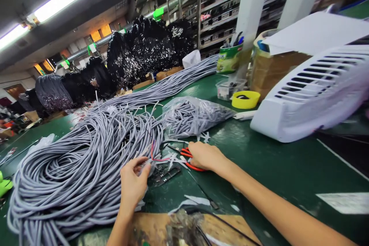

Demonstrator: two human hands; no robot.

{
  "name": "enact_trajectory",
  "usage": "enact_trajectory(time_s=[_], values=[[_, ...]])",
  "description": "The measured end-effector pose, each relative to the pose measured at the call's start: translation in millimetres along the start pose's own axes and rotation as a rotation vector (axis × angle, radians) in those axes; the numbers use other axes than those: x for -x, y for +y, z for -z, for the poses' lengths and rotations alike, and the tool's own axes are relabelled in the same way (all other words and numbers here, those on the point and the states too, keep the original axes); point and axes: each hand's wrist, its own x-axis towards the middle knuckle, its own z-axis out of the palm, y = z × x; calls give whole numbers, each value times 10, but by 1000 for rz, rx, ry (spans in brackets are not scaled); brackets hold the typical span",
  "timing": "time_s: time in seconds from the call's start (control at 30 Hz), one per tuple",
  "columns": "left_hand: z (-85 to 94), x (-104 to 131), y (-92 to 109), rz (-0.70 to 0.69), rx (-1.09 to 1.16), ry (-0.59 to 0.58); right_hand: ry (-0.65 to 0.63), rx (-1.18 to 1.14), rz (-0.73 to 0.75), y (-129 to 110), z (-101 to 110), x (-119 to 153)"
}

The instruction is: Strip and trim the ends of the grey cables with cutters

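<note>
Brown board (230,228) is lying closest to us, with crumpled plastic (181,225) sitting on top of it; just beyond, on the green table (233,148), we are seeing both hands working near each other; our right hand (206,155) is grasping red-handled scissors (196,168), and we are keeping their dark blades pointing to the left; our left hand (133,178) is curling its fingers and thumb beside a thin pink wire (152,153), though whether we are pinching it, we cannot tell; that wire is bending along the edge of the grey cable coil (86,161), its lower run reaching into the gap between our hands; white scraps (172,160) are lying loose around the blades, and a dark metal tool (167,177) is resting flat just below; on progress, we are reading those scraps as a sign of some trimming done; short grey pieces are filling a clear bag (196,119) beyond the right hand, so we are judging that lot gathered; the coil is sprawling wide on our left, seemingly with plenty remaining; how many ends are finished, we are not managing to tell.
</note>
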Motion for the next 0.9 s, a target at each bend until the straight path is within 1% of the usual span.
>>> enact_trajectory(time_s=[0.07,0.13,0.27,0.33,0.4,0.47,0.53,0.6,0.7,0.9], values=[[15,11,10,-62,-83,15,14,-19,-26,29,64,15],[26,23,30,-98,-105,22,50,-68,-13,49,147,44],[36,48,87,-134,3,45,141,-259,138,-17,243,102],[43,62,118,-149,86,54,193,-341,189,-90,224,115],[54,77,142,-170,154,64,283,-451,239,-156,176,117],[66,90,152,-183,205,87,382,-593,317,-199,125,114],[77,96,147,-161,268,113,429,-712,408,-227,89,115],[80,93,131,-111,339,123,410,-748,470,-254,75,130],[70,90,117,-57,396,112,365,-752,525,-313,75,180],[17,135,155,-84,325,16,298,-760,652,-407,24,279]])
